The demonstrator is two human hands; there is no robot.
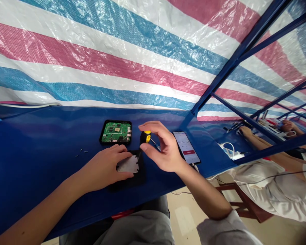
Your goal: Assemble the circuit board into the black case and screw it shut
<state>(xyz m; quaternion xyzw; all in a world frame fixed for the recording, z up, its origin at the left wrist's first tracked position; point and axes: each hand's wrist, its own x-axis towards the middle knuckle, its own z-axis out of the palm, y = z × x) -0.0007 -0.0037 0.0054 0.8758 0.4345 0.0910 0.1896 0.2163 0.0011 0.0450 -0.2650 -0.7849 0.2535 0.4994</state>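
The right hand (165,149) holds one yellow-and-black screwdriver (146,136); the left hand (109,166), one silver metal plate (129,166). Left of both hands lie three small metal screws (86,151); beyond the left hand, one green circuit board (112,132) in one square black case (102,134); right of both, one white-screened smartphone (187,147).

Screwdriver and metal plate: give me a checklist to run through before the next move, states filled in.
1. Screwdriver gripped by its handle: ok, in the right hand.
2. Metal plate held: ok, between the left hand's thumb and fingers.
3. Screwdriver tip seated in a screw head: cannot tell, too small.
4. Loose screws gathered in a container: not ok, scattered on the table.
5. Circuit board not touched by the left hand: cannot tell, its fingertips are very near.
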